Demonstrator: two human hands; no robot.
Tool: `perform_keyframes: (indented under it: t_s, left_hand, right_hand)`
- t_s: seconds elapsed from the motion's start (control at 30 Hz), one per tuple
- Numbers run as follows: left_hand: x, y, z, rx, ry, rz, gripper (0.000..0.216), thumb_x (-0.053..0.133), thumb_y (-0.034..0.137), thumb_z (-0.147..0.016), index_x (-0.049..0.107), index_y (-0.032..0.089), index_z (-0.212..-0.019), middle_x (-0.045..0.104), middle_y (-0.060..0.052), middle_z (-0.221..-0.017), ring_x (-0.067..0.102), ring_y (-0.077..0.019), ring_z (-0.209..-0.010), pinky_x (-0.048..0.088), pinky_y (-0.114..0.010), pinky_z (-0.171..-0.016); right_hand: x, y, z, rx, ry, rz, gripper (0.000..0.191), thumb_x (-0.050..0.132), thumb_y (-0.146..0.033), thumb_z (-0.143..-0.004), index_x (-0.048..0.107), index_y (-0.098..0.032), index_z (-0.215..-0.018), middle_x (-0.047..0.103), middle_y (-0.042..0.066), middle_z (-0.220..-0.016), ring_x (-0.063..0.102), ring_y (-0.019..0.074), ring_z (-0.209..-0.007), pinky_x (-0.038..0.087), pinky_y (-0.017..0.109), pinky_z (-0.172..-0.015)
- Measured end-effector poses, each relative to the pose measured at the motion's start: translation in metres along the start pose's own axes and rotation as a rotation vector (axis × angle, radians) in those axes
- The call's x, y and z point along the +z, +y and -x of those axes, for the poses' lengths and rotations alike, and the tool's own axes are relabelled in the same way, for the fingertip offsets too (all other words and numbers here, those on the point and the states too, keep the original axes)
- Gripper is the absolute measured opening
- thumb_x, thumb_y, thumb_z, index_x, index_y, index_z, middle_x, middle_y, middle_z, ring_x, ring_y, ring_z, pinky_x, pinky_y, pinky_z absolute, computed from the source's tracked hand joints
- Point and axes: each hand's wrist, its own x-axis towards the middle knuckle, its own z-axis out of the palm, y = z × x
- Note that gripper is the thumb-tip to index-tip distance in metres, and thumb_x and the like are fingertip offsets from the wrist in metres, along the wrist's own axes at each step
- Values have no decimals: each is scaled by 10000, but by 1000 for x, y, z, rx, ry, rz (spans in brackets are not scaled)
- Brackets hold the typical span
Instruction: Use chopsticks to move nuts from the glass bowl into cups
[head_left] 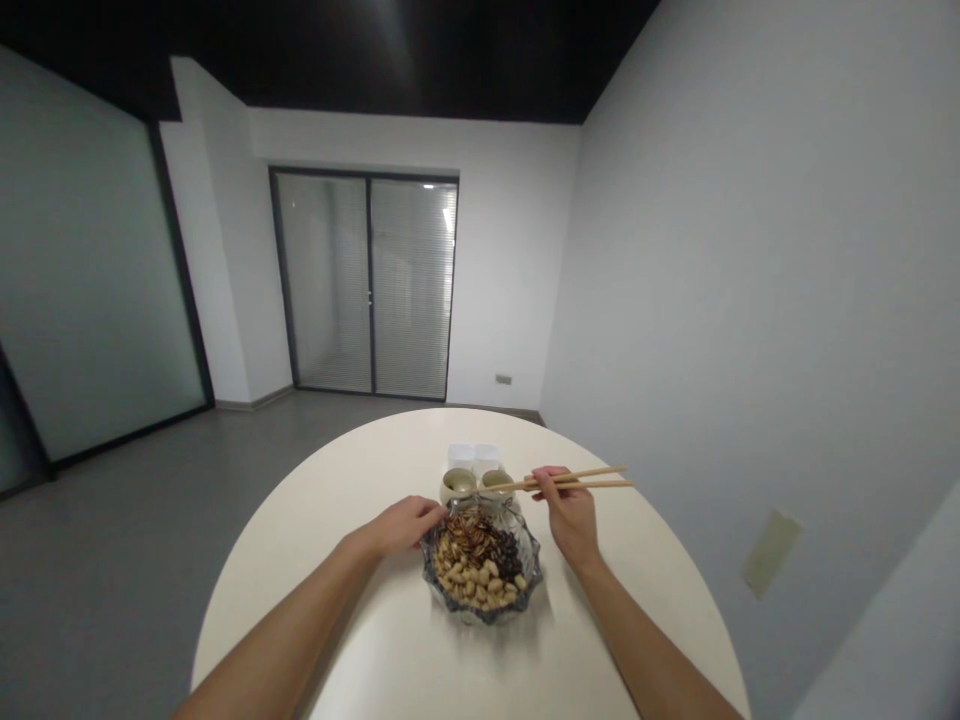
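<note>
Chopsticks [600,484]: held in the right hand [566,505], just beyond and to the right of the glass bowl [484,613]. Front ends pointed leftward across the right cup [496,477], past the bowl's far rim; rear ends spread slightly apart. Contents at the tips, if any: too small to tell.

Right hand: closed around the chopsticks, thumb and fingers together, clear of the bowl's right rim.

Left hand [409,522]: set at the bowl's far-left rim, fingertips touching, fingers loosely bent. Grip or mere contact: cannot tell.

Bowl contents, sorted by position: striped brown seeds [471,540] at the far left, dark seeds [506,552] at the right, pale tan nuts [481,588] on the near side.

Beyond the bowl: right cup and left cup [447,491] side by side, close to the far rim; behind both, two white dishes [460,457], adjoining. Beneath the bowl: round cream table [360,640]. Far beyond the bowl: dark-framed glass doors [409,290], closed.
</note>
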Motion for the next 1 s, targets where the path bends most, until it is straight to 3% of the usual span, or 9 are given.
perform_keyframes:
  t_s: [0.2, 0.47, 0.6, 0.8, 1.0]
  left_hand:
    - [-1, 4, 3, -10, -9, 38, 618, 326, 631, -883, 677, 124, -855, 633, -50, -737, 542, -162, -636, 408, -239, -561]
    - [1, 1, 1, -11, -16, 45, 641, 312, 658, -879, 662, 122, -833, 617, -44, -692, 527, -157, -588, 397, -240, -527]
    - [0, 2, 1, -2, -9, 35, 613, 324, 635, -883, 658, 126, -810, 622, -44, -698, 535, -160, -615, 407, -242, -559]
    - [0, 6, 1, -23, -16, 42, 615, 321, 628, -876, 666, 122, -826, 622, -53, -718, 540, -165, -628, 419, -240, -544]
    - [0, 6, 2, -33, -19, 68, 630, 325, 659, -868, 658, 126, -839, 600, -43, -706, 542, -164, -609, 427, -241, -530]
  right_hand:
    - [-27, -7, -8, 8, -17, -31, 366, 613, -525, -864, 642, -166, -799, 695, 37, -646, 636, 137, -484, 523, 219, -446]
    - [-28, -14, -4, 125, -109, -36, 514, 548, -657, -838, 573, -172, -671, 618, 8, -493, 538, 104, -331, 432, 185, -320]
    - [-31, -17, -3, 128, -156, 58, 551, 530, -684, -828, 565, -177, -615, 583, 4, -442, 547, 116, -346, 453, 193, -339]
    - [-29, -18, 1, 69, -364, 198, 489, 561, -601, -856, 603, -174, -621, 640, 29, -513, 633, 152, -448, 528, 222, -437]
    - [-26, -15, 2, 92, -310, 150, 473, 592, -610, -829, 608, -178, -638, 662, 32, -533, 640, 157, -447, 543, 231, -441]
